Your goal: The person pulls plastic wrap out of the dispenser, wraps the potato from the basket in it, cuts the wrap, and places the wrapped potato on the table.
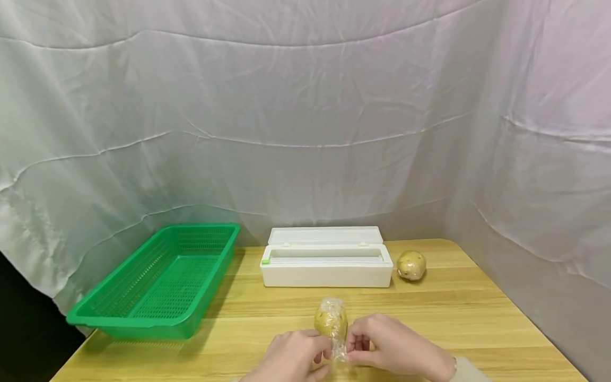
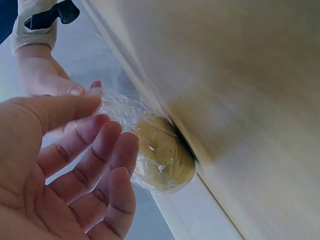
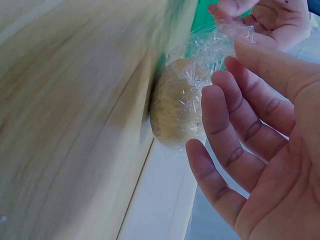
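Note:
A potato point(image 1: 330, 321) in clear plastic wrap lies on the table near its front. The loose end of the plastic wrap point(image 1: 339, 350) sticks out toward the person. From the left side, my left hand point(image 1: 297, 355) holds this end with curled fingers. My right hand point(image 1: 389, 345) pinches its right edge between thumb and fingertips. In the left wrist view the wrinkled film point(image 2: 120, 107) gathers between both hands, beside the potato point(image 2: 162, 150). The right wrist view shows the wrapped potato point(image 3: 177, 105) resting on the wood, the other fingers held away from it.
A white wrap dispenser box point(image 1: 326, 276) stands behind with its lid up. Right of it lies a second wrapped potato point(image 1: 411, 265). The green plastic basket point(image 1: 191, 321) is at the left of the wooden table point(image 1: 468, 307). Grey cloth point(image 1: 305, 106) hangs around the back and sides.

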Motion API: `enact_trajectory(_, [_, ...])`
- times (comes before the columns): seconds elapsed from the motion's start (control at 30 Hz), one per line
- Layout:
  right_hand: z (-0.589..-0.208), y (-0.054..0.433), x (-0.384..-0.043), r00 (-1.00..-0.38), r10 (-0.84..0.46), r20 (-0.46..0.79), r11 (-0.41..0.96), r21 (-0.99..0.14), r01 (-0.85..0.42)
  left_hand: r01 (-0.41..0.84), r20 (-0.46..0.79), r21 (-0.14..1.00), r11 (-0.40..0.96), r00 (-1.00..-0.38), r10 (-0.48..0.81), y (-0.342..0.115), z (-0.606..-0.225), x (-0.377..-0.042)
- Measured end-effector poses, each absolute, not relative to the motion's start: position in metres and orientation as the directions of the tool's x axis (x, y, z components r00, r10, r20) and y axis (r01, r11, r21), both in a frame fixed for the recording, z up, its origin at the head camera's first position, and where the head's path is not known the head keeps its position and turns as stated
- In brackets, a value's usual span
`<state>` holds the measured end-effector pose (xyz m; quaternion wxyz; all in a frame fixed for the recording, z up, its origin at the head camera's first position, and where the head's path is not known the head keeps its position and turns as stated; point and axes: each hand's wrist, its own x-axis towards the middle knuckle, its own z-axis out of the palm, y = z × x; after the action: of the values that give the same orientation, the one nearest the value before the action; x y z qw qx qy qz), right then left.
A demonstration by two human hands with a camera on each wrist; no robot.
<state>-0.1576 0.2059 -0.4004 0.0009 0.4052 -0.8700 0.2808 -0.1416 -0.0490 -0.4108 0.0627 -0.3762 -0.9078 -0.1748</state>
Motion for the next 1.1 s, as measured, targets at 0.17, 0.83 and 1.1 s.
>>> enact_trajectory(0.17, [-0.401,0.207,-0.159,-0.664,-0.705,0.248,0.500,-0.489,-0.714,0.713,0.287,0.282,0.642,-0.701,0.653,-0.049,-0.410,-0.142])
enact_trajectory(0.83, [-0.396,0.204,-0.163,-0.711,-0.651,0.266,0.553,-0.476,-0.684,0.760,0.452,0.248,0.601,-0.639,0.622,-0.054,-0.407,-0.157])
enact_trajectory(1.1, [-0.394,0.203,-0.177,-0.738,-0.615,0.278,0.593,-0.454,-0.665,0.727,0.361,0.351,0.591,-0.687,0.631,-0.053,-0.401,-0.181])
